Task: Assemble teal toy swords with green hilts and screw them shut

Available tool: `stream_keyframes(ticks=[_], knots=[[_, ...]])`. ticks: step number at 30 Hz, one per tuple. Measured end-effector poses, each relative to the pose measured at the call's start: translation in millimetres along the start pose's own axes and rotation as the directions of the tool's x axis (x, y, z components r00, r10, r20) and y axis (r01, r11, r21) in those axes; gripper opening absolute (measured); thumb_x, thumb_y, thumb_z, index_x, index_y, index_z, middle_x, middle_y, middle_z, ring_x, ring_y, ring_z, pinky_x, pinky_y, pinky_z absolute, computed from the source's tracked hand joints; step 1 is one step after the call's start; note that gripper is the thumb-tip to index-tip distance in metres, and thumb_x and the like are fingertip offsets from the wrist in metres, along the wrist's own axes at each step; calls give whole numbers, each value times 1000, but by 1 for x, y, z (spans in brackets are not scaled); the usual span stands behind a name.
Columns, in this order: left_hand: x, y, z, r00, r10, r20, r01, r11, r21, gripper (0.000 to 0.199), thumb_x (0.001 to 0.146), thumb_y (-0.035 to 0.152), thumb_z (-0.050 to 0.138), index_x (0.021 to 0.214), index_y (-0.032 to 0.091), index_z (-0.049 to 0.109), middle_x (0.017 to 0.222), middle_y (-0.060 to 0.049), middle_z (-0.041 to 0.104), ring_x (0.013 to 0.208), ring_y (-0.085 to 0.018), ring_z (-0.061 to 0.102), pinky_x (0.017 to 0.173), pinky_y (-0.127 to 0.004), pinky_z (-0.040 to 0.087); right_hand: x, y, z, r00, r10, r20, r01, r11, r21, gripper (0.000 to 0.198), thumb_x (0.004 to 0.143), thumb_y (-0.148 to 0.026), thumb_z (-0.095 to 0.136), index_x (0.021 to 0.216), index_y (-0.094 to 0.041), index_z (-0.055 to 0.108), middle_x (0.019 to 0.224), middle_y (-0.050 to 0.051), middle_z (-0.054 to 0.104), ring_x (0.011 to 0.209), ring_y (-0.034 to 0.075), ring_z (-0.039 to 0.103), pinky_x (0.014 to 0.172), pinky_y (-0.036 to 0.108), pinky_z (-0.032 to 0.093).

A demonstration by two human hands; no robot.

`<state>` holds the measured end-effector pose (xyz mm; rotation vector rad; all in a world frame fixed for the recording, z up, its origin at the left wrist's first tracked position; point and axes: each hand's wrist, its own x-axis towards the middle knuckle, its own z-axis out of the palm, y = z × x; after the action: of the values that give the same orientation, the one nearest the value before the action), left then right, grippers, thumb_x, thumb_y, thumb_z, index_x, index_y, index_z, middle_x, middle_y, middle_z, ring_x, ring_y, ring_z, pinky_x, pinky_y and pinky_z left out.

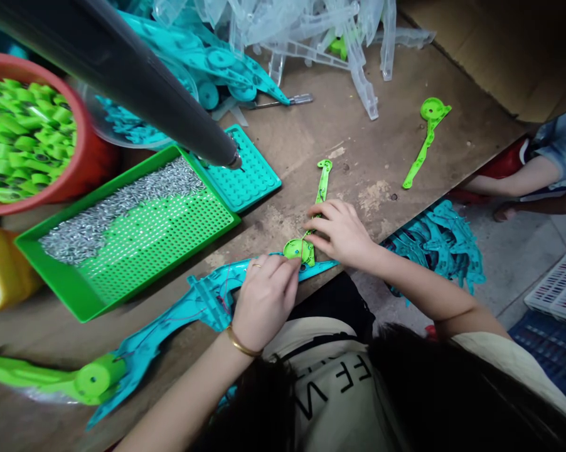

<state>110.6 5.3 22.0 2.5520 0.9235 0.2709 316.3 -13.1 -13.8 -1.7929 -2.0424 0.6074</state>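
A bright green plastic arm piece [325, 179] with a round cup-like end lies across the right tip of a long turquoise plastic frame [184, 307]. My right hand [342, 235] is bent over the green piece, gripping its middle with thumb and fingers. My left hand [266, 295] is closed in a pinch at the rim of the round end; whatever its fingertips hold is hidden. A thin red wire crosses the round end, and more red wire runs along the turquoise frame. Another green arm assembly [52, 380] is joined to the frame's left end.
A dark electric screwdriver [170, 94] hangs above a green tray [170, 245] of screws and a turquoise tray [255, 182]. A red tub [90, 144] holds green parts. Clear plastic parts [302, 31] are piled behind. A loose green arm [424, 147] lies right; another person's arm [513, 179] shows beyond.
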Motion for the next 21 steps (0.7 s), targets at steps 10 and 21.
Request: stream_keyframes(ticks=[10, 21], knots=[[-13, -21, 2, 993, -21, -113, 33, 994, 104, 18, 88, 12, 54, 98, 13, 68, 80, -6, 66, 75, -21, 55, 72, -34, 43, 1, 0, -2, 1000, 10, 22, -9, 999, -47, 19, 86, -40, 63, 96, -23, 66, 116, 4, 60, 113, 24, 45, 93, 39, 34], [-1, -23, 8, 989, -130, -68, 143, 956, 258, 19, 88, 18, 50, 88, 14, 69, 75, -7, 62, 72, -24, 57, 67, -36, 43, -7, -26, -8, 988, -124, -88, 104, 973, -206, 18, 92, -30, 54, 100, -20, 67, 119, 6, 61, 113, 24, 46, 99, 42, 34]])
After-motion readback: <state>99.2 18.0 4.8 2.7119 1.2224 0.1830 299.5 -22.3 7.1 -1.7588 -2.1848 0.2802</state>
